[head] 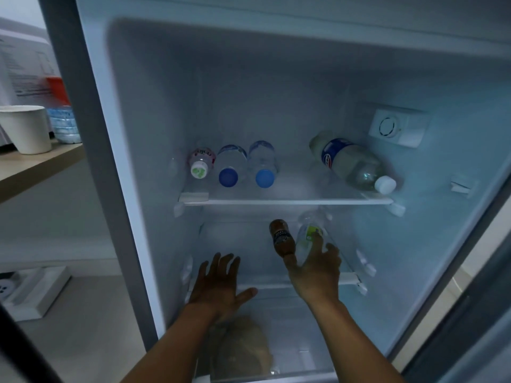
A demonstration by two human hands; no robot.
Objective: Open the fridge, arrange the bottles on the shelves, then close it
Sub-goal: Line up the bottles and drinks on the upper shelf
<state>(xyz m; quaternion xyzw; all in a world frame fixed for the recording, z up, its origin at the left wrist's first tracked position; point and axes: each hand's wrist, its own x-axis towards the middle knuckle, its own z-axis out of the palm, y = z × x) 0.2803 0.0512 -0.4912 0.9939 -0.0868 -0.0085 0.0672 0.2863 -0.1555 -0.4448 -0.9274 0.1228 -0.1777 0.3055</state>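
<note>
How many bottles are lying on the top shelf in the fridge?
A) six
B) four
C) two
B, because the top shelf holds a bottle with a green and white cap, two blue-capped bottles beside it, and a big white-capped bottle lying apart on the right.

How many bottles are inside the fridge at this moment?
6. Upper shelf: pink-label bottle, two blue-capped bottles, large white-capped bottle. Lower shelf: brown bottle, green-label bottle at the right hand. Others may be hidden.
</note>
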